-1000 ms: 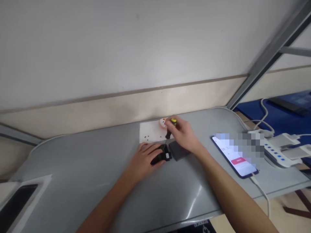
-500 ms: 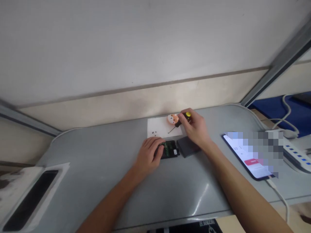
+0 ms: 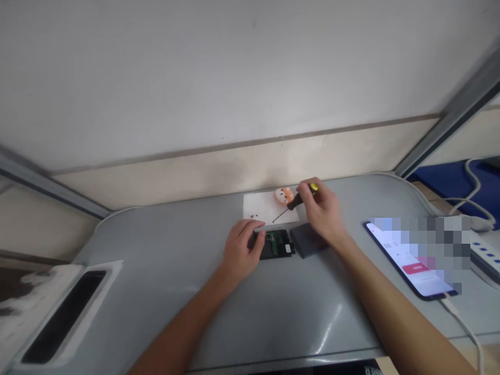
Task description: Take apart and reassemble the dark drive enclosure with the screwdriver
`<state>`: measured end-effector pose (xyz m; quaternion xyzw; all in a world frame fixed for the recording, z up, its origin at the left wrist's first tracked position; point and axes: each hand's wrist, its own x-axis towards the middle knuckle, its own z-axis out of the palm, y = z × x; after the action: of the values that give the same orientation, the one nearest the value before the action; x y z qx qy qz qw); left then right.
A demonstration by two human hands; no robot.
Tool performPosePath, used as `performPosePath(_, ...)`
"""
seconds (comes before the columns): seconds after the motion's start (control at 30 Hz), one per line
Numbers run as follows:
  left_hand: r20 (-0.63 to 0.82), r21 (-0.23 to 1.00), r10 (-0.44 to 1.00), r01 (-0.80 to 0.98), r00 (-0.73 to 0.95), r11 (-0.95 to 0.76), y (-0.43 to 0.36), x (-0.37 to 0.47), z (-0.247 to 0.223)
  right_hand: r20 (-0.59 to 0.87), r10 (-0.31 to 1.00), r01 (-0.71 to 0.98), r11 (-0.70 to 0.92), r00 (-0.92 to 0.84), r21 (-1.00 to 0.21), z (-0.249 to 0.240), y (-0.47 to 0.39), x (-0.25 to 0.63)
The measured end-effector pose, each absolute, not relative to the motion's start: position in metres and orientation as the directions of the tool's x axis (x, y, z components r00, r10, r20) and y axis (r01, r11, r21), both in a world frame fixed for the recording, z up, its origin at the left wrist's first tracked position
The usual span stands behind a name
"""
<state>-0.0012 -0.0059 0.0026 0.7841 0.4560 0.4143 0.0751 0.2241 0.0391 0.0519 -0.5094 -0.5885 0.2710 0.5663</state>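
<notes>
My left hand (image 3: 242, 249) grips the left end of a black case (image 3: 279, 252), its fingers curled at the far edge and its thumb over the top. A green circuit board (image 3: 273, 242) lies in the case. My right hand (image 3: 321, 211) is closed round a screwdriver (image 3: 297, 200) with a black handle and yellow end. The screwdriver's tip points down and left, just beyond the case, near the front of a white sheet (image 3: 261, 204). Whether the tip carries a screw is too small to tell. Small dark screws (image 3: 254, 216) lie on the sheet.
An orange-and-white animal-faced object (image 3: 283, 196) sits at the sheet's back right. A dark flat cover (image 3: 307, 242) lies right of the case, partly under my right hand. Farther right are a plugged-in phone (image 3: 410, 265) and a power strip (image 3: 486, 255). A black slab (image 3: 66, 317) lies at left.
The screwdriver's tip has shifted slightly left and toward me, nearer the case. My left fingers remain at the case's left end. The whole view has shifted a little.
</notes>
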Motion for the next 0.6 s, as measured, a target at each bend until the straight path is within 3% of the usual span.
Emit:
performPosePath(0.2,0.601,0.479,0.768,0.669,0.223,-0.569,-0.0053,-0.0007,-0.0004,0.334,0.923,0.073,0.326,0.192,-0.943,0.0581,0.0363,0.2193)
performPosePath(0.6,0.658,0.443,0.711,0.636,0.248,-0.632,-0.0015,-0.0013,-0.004,0.319,0.933,0.079,0.31,0.167,-0.948,0.0516,0.0366,0.2145)
